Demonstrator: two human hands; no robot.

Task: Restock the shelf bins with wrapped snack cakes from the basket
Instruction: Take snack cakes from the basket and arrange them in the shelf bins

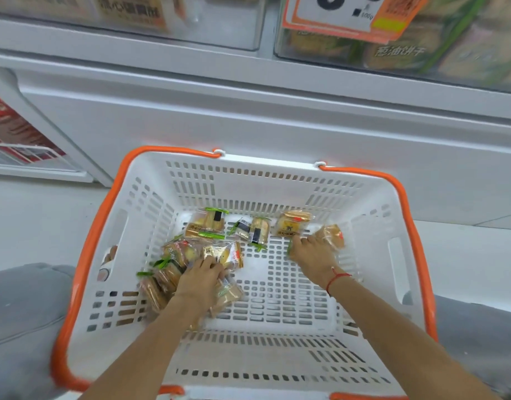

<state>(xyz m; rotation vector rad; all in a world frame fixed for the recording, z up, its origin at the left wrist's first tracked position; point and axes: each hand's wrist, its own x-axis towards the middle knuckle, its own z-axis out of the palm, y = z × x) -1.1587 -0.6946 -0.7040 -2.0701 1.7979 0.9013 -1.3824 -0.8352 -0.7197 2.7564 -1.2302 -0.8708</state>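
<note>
A white basket (191, 180) with orange handles sits below me, holding several wrapped snack cakes. My left hand (201, 280) is down in the left pile of cakes (173, 255), its fingers curled on a wrapped cake (224, 255). My right hand (312, 252), with a red string at the wrist, grips a blurred wrapped cake (332, 235) near the basket's right side. More cakes lie along the back: one with a green-edged wrapper (208, 223), a small one (255, 229) and an orange-labelled one (293, 223).
White shelving (248, 111) rises behind the basket. Clear shelf bins (392, 50) of wrapped snacks sit above, with an orange price tag (343, 15) hanging on the right bin. My grey-clad knees (23, 298) flank the basket.
</note>
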